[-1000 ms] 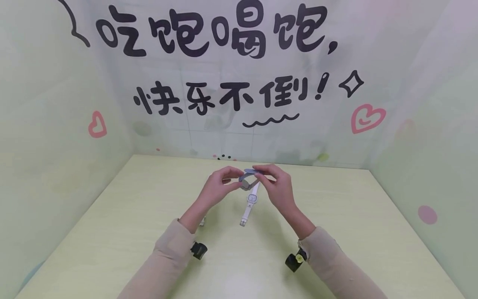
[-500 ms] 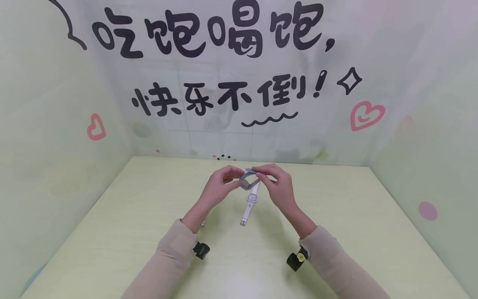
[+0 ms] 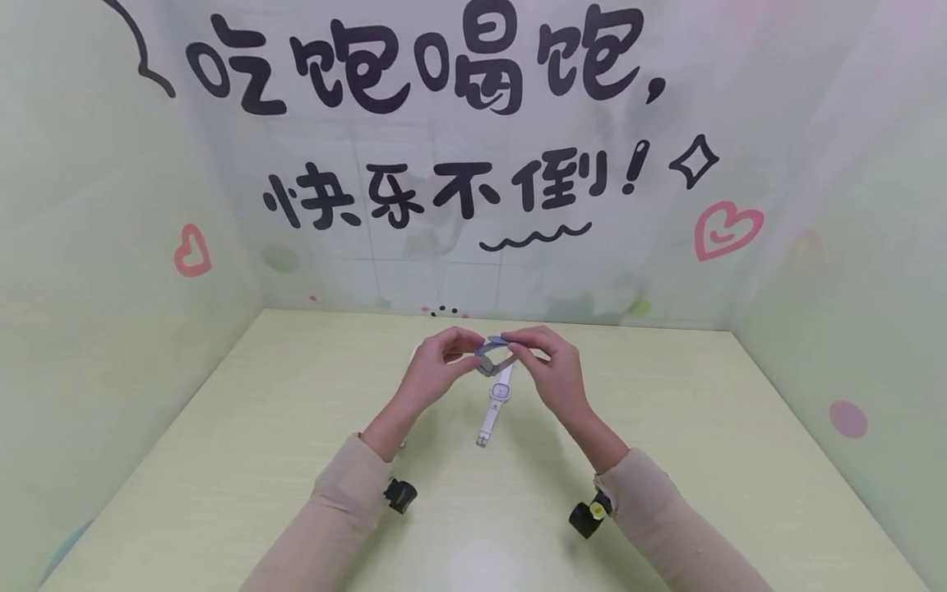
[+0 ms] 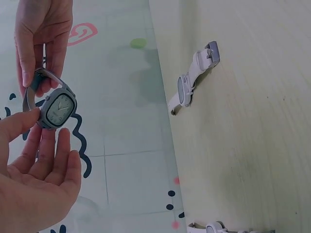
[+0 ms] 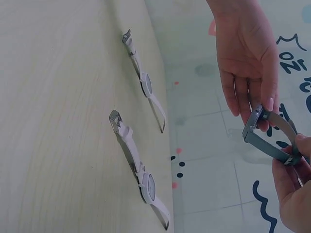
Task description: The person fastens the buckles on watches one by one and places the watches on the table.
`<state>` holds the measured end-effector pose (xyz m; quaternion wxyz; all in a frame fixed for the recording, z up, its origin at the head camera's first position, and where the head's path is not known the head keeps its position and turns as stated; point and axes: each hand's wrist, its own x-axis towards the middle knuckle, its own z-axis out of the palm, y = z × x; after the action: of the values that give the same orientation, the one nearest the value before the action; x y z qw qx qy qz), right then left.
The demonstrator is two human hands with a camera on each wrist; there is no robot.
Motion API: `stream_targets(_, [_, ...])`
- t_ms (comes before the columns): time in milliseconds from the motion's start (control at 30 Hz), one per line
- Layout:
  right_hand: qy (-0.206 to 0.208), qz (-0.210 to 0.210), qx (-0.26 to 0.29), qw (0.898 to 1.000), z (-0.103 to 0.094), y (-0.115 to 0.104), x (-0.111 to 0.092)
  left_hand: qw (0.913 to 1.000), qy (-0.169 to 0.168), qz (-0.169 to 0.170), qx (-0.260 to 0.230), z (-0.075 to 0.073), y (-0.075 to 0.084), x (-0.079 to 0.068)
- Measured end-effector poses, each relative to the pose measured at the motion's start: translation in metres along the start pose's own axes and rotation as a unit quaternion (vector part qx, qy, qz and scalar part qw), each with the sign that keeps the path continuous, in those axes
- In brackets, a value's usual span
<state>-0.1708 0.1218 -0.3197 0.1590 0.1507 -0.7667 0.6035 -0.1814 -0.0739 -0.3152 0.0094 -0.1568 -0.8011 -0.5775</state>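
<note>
A blue-grey wristwatch (image 4: 60, 108) is held up above the table, its strap bent round into a loop. My left hand (image 3: 435, 372) pinches it beside the case, between thumb and fingers. At the other end my right hand (image 3: 556, 376) pinches the strap (image 5: 267, 148) between thumb and fingertips. Below and behind the hands, a white watch (image 3: 501, 393) lies stretched out on the table. Another white watch (image 5: 146, 85) lies to its left, mostly hidden by my left arm in the head view.
The pale wooden table (image 3: 666, 427) ends at a printed backdrop (image 3: 414, 271) with lettering, and fabric walls rise on both sides. Black wrist cameras (image 3: 588, 518) hang below both sleeves.
Both hands stay nearly in place with the blue-grey watch between them. Its loop looks slightly rounder than a second ago. The head view has shifted a little.
</note>
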Motion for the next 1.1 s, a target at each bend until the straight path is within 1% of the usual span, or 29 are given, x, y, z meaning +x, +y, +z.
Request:
stream_targets(233, [-0.011, 0.008, -0.006, 1.0, 0.001, 0.0, -0.001, 1.0, -0.001, -0.002, -0.005, 0.001, 0.0, -0.001])
stream_targets(400, [-0.018, 0.0, -0.009, 1.0, 0.001, 0.002, -0.002, 1.0, 0.0, 0.004, -0.008, 0.002, -0.001, -0.001])
stream_targets(733, [-0.03, -0.002, -0.025, 0.999, 0.004, 0.002, -0.002, 1.0, 0.007, -0.001, 0.0, 0.002, 0.001, -0.001])
stream_targets(867, [-0.036, -0.004, -0.034, 0.999, 0.003, -0.017, -0.005, 0.9999, 0.013, -0.004, 0.004, 0.001, 0.001, 0.0])
stream_targets(967, [-0.037, -0.015, -0.044, 0.998, 0.002, -0.032, -0.008, 0.9999, 0.016, 0.001, 0.005, 0.002, 0.001, 0.001])
stream_targets(1100, [-0.04, -0.034, -0.058, 0.997, 0.003, -0.034, -0.009, 0.9998, 0.014, 0.009, 0.012, 0.004, 0.001, 0.002])
